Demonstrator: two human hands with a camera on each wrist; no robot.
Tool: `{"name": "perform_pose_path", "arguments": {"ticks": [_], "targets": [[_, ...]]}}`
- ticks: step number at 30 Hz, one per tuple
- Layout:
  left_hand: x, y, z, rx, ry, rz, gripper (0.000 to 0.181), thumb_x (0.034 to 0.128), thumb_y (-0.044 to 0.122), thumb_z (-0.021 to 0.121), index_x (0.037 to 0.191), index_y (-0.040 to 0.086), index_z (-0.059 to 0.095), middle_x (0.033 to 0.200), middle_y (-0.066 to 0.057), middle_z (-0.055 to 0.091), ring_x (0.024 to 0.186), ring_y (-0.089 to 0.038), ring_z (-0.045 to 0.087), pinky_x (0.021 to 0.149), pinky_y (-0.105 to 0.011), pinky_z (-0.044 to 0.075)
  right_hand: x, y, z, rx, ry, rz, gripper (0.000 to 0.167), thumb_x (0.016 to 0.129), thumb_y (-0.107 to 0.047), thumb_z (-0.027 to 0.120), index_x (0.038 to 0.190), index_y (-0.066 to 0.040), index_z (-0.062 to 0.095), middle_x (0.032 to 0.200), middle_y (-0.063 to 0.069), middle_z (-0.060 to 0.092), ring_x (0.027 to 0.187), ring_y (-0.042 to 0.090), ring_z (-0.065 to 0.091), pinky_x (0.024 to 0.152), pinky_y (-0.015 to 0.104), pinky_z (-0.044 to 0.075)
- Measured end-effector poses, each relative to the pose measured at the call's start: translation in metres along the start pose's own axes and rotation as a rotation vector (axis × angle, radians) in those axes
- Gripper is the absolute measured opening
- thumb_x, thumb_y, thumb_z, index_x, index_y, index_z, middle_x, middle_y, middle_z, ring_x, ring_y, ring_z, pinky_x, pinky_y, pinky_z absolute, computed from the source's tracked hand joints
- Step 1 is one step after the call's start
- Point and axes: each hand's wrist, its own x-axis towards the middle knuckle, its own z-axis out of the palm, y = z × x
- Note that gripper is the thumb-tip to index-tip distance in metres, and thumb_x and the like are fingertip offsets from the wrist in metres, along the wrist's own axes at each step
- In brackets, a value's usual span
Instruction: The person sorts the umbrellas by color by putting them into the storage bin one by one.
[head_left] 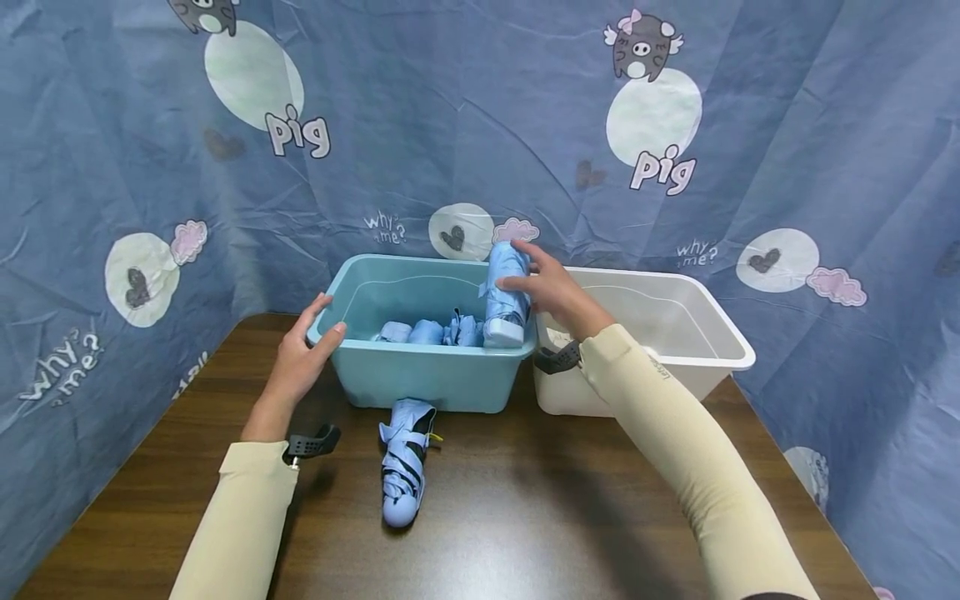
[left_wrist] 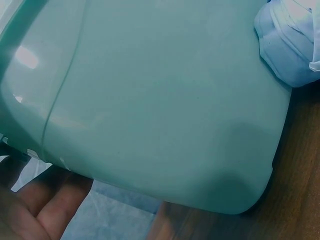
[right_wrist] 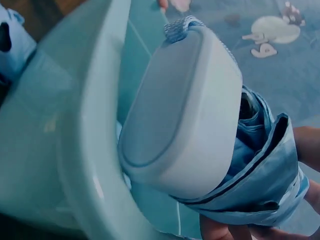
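My right hand (head_left: 553,287) grips a folded light-blue umbrella (head_left: 504,296) over the right end of a teal bin (head_left: 420,375). This umbrella stands nearly upright, its pale handle end (right_wrist: 200,115) low, just inside the rim. Several more folded umbrellas (head_left: 427,332) lie in the bin, partly hidden by the front wall. At the bin's left corner, my left hand (head_left: 300,354) holds the rim; its fingers (left_wrist: 62,202) lie against the outside. Another folded umbrella (head_left: 402,467), with a small yellow piece at its side, lies on the table before the bin.
A white bin (head_left: 705,325) stands right beside the teal one, with something small and pale in its near left corner. Under both is a dark wooden table (head_left: 510,517). A blue patterned cloth (head_left: 450,125) hangs close behind them and along the sides.
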Motion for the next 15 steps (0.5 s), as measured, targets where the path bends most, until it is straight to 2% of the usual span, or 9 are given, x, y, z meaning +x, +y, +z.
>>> {"name": "perform_pose_path", "arguments": {"ticks": [9, 15], "targets": [[-0.004, 0.006, 0.000, 0.015, 0.009, 0.008, 0.065, 0.0953, 0.041, 0.056, 0.153, 0.025, 0.030, 0.161, 0.003, 0.017, 0.144, -0.032, 0.018, 0.108, -0.064, 0.021, 0.013, -0.001, 0.004, -0.053, 0.016, 0.022, 0.078, 0.085, -0.016, 0.074, 0.150, -0.035, 0.034, 0.151, 0.016, 0.031, 0.128, 0.035, 0.041, 0.095, 0.061, 0.042], [-0.005, 0.006, -0.001, 0.017, 0.009, 0.012, 0.064, 0.0958, 0.040, 0.056, 0.153, 0.025, 0.030, 0.161, 0.003, 0.017, 0.144, -0.031, 0.017, 0.108, -0.065, 0.020, 0.013, -0.004, 0.005, -0.083, 0.001, 0.054, 0.078, 0.087, -0.016, 0.073, 0.151, -0.033, 0.032, 0.152, 0.017, 0.031, 0.129, 0.036, 0.041, 0.093, 0.058, 0.045]]}}
